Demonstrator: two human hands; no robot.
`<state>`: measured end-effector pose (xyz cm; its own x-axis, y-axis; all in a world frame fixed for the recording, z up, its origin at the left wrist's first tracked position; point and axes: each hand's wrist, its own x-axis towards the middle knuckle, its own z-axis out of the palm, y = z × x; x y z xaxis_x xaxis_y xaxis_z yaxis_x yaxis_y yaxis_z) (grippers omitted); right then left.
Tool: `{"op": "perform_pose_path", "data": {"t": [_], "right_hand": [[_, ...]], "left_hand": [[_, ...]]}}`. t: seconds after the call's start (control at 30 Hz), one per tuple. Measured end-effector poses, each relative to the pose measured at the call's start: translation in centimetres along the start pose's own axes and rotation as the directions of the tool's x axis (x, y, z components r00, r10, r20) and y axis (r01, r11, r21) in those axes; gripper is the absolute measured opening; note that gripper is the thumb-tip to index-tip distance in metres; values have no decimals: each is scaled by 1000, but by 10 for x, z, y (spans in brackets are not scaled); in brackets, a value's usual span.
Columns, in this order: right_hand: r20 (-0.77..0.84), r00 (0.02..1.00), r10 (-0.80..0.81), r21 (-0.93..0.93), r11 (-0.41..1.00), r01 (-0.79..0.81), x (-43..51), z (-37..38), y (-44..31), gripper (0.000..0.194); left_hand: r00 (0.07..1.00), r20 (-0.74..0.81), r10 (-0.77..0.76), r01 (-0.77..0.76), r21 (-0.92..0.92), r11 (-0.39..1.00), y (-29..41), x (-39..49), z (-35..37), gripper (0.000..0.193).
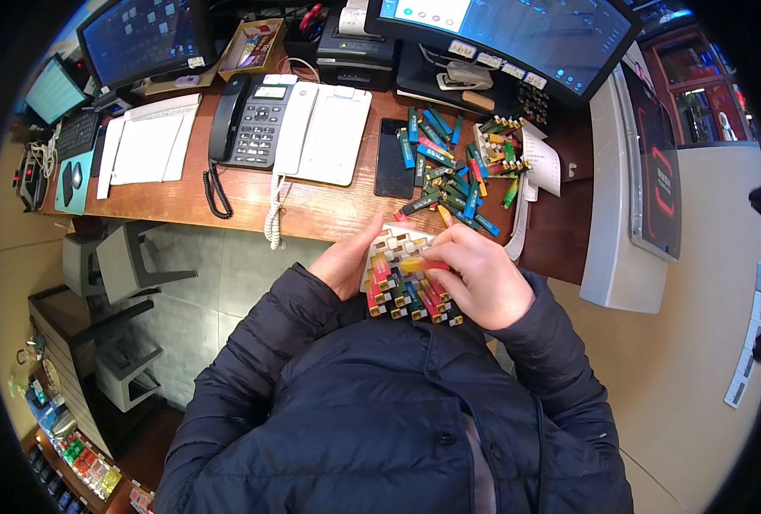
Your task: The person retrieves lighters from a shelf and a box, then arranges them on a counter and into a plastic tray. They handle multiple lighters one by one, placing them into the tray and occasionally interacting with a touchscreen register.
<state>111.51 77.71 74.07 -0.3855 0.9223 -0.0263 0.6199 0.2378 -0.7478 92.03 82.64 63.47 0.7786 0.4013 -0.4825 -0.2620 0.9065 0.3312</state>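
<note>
My left hand [347, 260] grips the left edge of a white slotted tray [412, 232], held in front of my body just off the desk edge. Red, dark green and blue lighters [401, 292] with metal tops fill the tray's near slots; several slots at its far end hold none. Between the fingertips of my right hand [483, 273], above the tray, is a red and yellow lighter [426, 265], blurred. On the desk beyond lies a loose pile of blue, green and red lighters [448, 170]. A second holder with lighters [501, 146] sits at the pile's right.
A black smartphone [394, 157] lies left of the pile. Two desk phones [255, 122] with coiled cords, white papers [149, 148] and a black printer [356, 58] stand on the wooden desk. A monitor [515, 32] rises behind; curled receipt paper [541, 164] hangs at right. Grey stools [136, 260] stand left.
</note>
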Motion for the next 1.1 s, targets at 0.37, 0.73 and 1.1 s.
{"op": "perform_pose_path", "data": {"t": [0.37,0.73,1.1], "right_hand": [[154,986,-67,-1,998,68,-3,-1,-12,22],[204,960,-191,-491,829,269,-20,5,-31,12],[111,992,-63,-162,984,81,-14,4,-17,24]], "left_hand": [[999,27,-20,20,19,1000,1,-3,0,59],[1000,11,-26,24,91,996,-3,-4,0,62],[999,50,-19,18,19,1000,-2,-4,3,55]]}}
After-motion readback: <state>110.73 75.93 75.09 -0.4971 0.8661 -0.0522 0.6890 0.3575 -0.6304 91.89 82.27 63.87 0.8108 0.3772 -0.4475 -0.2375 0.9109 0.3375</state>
